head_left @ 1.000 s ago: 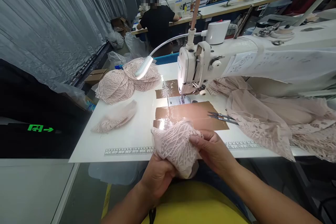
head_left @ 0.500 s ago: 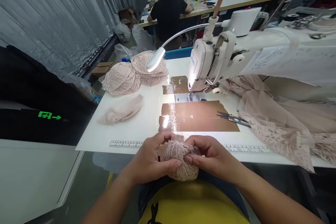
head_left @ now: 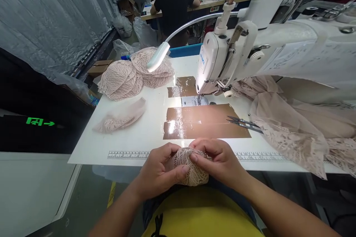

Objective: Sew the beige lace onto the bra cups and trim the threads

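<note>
Between my hands, at the table's front edge, is a small pale pink lace piece point(head_left: 191, 176), cupped and rounded. My left hand point(head_left: 162, 170) grips its left side, thumb on the lace and fingers behind. The right hand point(head_left: 217, 161) pinches the upper right rim between thumb and fingers. Beyond them stands a white sewing machine point(head_left: 213, 63), its needle over the metal plate point(head_left: 191, 101). Thread snips point(head_left: 246, 123) lie on brown tape point(head_left: 205, 120) to the right. A folded piece of sheer fabric and lace point(head_left: 122, 116) rests on the table at left.
Two stacks of round lace pieces point(head_left: 121, 80) sit at the back left under a lamp point(head_left: 158, 57). Sheer lace-edged fabric point(head_left: 289, 129) spreads over the right side. A printed ruler point(head_left: 128, 154) runs along the front edge. A person in black point(head_left: 175, 7) sits at another machine.
My right fingers have shifted left and up along the lace rim, and the sheer edge above it no longer shows. The view has moved slightly.
</note>
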A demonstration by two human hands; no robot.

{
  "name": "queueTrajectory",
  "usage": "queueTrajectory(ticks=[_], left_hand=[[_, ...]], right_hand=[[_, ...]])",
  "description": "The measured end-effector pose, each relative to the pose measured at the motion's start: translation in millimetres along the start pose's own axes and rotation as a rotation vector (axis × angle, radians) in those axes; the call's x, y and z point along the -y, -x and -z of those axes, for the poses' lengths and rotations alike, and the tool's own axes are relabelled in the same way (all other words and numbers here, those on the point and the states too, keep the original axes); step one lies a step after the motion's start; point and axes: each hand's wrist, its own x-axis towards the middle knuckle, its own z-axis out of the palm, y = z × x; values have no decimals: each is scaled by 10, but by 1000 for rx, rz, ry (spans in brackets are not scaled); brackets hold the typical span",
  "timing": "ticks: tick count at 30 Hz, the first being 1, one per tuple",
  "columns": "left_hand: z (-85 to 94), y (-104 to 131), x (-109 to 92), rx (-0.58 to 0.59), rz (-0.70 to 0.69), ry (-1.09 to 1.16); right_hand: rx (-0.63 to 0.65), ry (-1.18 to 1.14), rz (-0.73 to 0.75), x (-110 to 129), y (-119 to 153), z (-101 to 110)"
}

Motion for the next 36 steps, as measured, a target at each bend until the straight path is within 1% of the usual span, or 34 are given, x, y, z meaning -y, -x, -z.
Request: queueTrajectory(ticks=[3,5,10,13,16,18,21,23,27,29,32,34,36], left_hand=[[33,-61,-38,-17,-23,-76],[37,-108,-66,-2,-31,-108],[4,-207,-105,24,-30,-116],[-8,-241,-97,25,-22,-61],[-15,-259,-79,-10,-7,-26],[-31,-270,-70,-21,-11,-24],[-68,-292,-67,18,-25,-31],[-73,-306,-74,47,-34,-28],[8,-322,-119,139,-96,119],[60,-327,-153,206,-83,178],[69,-350,-191,278,-33,122],[29,-381,-200,281,-37,90],[-17,-419,-201,262,-58,109]], right_hand=[[0,18,11,-4,-24,6],[6,27,13,0,-36,6],[21,41,-9,-6,-41,31],[66,83,-65,-32,-40,121],[34,41,-116,-41,-57,233],[32,2,-118,-23,-76,276],[133,56,-118,27,-101,270],[172,80,-129,61,-110,250],[184,1,-150,125,-101,262],[187,-35,-163,157,-87,290],[195,-41,-174,205,-66,321],[188,-8,-161,232,-60,331],[166,29,-153,251,-60,341]])
